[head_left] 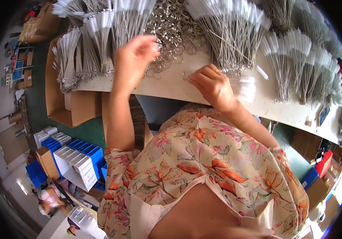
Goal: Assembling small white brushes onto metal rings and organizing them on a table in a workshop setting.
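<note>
My left hand is raised over the table, beside the pile of small metal rings. Motion blurs its fingers, so whether they hold anything is unclear. To the right, over the table's near edge, my right hand has its fingers pinched together. Whatever is in that pinch is too small to make out; a thin ring-like glint shows just left of the fingertips. Behind my right hand lies a bundle of wire-handled brushes with white bristles. More such brushes are heaped left of the rings.
Further brush bundles cover the right of the white table. A loose white piece lies near them. An open cardboard box stands under the left edge. Blue and white plastic bins are on the floor at left.
</note>
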Available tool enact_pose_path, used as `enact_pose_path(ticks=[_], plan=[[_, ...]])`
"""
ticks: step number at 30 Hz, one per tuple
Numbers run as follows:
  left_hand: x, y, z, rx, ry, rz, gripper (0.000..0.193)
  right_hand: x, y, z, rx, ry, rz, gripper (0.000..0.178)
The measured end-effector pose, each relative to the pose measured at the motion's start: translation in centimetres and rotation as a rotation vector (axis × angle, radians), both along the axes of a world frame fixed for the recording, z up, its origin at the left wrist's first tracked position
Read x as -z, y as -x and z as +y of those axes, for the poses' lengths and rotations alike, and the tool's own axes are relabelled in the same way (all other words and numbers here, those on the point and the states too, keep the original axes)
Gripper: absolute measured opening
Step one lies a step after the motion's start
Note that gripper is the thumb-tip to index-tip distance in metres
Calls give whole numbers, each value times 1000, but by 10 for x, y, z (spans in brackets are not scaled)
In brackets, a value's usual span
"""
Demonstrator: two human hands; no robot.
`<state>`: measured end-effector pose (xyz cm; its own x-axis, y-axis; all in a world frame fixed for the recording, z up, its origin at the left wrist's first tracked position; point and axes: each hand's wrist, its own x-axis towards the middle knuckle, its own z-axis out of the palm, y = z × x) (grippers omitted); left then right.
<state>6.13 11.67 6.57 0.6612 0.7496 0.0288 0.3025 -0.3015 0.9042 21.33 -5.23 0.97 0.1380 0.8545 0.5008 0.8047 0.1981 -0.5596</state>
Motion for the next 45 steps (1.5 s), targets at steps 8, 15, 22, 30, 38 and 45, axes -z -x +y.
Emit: enact_pose_path(ticks=[8,15,22,30,38,45], plan=[[11,17,101,-365,-535,544,27,-44,-57,-47,569,469,-218,28],[11,-1,96,-392,-682,634,21,-50,-73,-43,545,519,-294,20],[-15,35,100,-525,-113,-317,23,-48,-72,-23,593,494,-235,18],[28,111,178,-375,-463,809,39,-68,-76,-41,716,451,-179,11],[60,186,217,-491,-54,314,24,-99,-113,-41,441,0,306,15],[44,163,203,-511,94,214,17,-96,-196,-109,845,-129,427,27]])
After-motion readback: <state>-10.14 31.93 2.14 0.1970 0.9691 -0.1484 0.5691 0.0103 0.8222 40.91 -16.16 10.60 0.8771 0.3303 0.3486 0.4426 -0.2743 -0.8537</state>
